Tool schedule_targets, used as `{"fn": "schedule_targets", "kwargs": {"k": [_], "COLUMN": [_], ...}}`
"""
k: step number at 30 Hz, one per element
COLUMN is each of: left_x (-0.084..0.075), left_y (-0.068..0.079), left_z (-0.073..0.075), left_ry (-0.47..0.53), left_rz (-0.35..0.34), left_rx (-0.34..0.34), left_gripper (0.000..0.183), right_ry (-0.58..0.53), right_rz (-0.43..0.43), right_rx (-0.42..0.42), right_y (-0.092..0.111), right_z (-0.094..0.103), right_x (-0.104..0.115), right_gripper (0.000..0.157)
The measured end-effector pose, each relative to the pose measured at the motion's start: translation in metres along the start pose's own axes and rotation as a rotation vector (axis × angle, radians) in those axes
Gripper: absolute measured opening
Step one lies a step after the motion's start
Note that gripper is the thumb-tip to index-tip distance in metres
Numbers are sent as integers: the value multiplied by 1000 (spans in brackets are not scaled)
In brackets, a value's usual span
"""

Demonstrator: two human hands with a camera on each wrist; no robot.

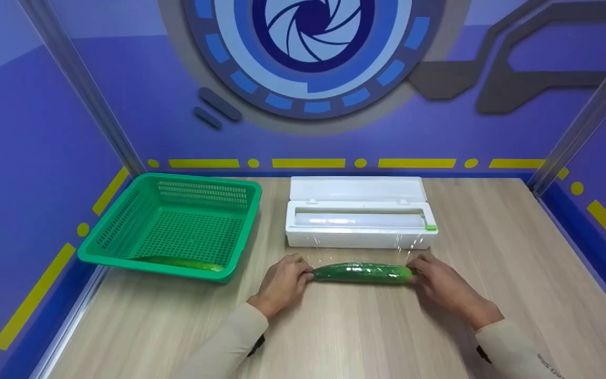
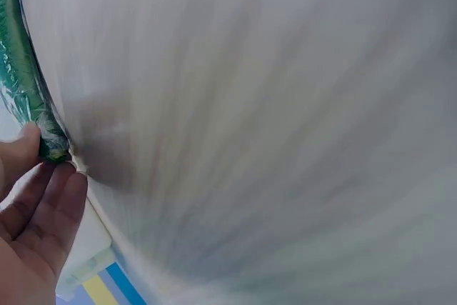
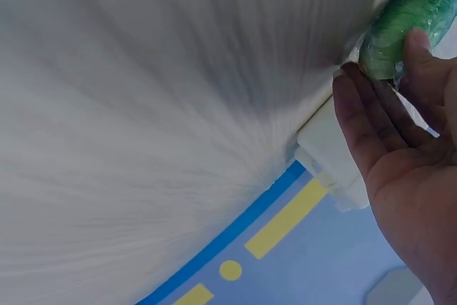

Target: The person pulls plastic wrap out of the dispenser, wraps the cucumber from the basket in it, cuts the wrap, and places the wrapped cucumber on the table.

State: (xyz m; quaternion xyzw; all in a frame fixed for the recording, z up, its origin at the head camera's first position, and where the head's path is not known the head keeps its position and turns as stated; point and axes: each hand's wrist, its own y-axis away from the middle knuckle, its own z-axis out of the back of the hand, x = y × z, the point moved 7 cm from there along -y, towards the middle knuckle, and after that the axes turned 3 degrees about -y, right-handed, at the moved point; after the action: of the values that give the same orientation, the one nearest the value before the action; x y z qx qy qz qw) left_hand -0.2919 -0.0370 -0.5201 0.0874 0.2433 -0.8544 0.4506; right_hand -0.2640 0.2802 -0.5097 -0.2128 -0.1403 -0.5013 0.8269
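Observation:
A cucumber (image 1: 363,272) with shiny cling film (image 1: 403,256) around it lies crosswise close over the table, in front of the film box. My left hand (image 1: 285,278) pinches its left end; in the left wrist view the thumb lies on one side of the wrapped tip (image 2: 51,137) and the fingers on the other. At the paler right end, my right hand (image 1: 442,281) grips it between thumb and fingers, as the right wrist view also shows. Clear film stretches from the cucumber back towards the front of the white box (image 1: 358,239).
The white box stands with its lid (image 1: 356,188) raised, a film roll (image 1: 358,220) inside and a green slider (image 1: 430,227) at its right front. A green basket (image 1: 250,221) on the left holds another cucumber (image 1: 182,262). Blue panels (image 1: 140,95) border the wooden table (image 1: 355,337).

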Motion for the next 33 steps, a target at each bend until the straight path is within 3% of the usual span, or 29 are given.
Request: {"fn": "schedule_targets", "kwargs": {"k": [5, 9, 13, 21, 28, 33], "left_x": [0, 1, 1, 0, -4, -7], "left_y": [-2, -6, -12, -14, -14, -13], "left_z": [-1, -3, -3, -1, -2, -3], "left_ry": [-32, -51, -67, -57, -60, -93], "left_rz": [52, 80, 42, -10, -13, 49], "left_rx": [24, 16, -12, -73, -116, -62], "left_gripper": [31, 27, 19, 23, 14, 12], "right_ry": [-7, 7, 23, -37, -21, -47], "right_rz": [-68, -62, -63, -171, -115, -95], "right_rx": [19, -4, -30, -10, -52, -84], "right_y": [-2, -4, -8, -11, -13, -12], "right_z": [-3, -5, -4, -5, -3, -4], "right_x": [-2, -1, -2, -12, -12, -13], "right_gripper": [35, 36, 32, 38, 27, 27]}}
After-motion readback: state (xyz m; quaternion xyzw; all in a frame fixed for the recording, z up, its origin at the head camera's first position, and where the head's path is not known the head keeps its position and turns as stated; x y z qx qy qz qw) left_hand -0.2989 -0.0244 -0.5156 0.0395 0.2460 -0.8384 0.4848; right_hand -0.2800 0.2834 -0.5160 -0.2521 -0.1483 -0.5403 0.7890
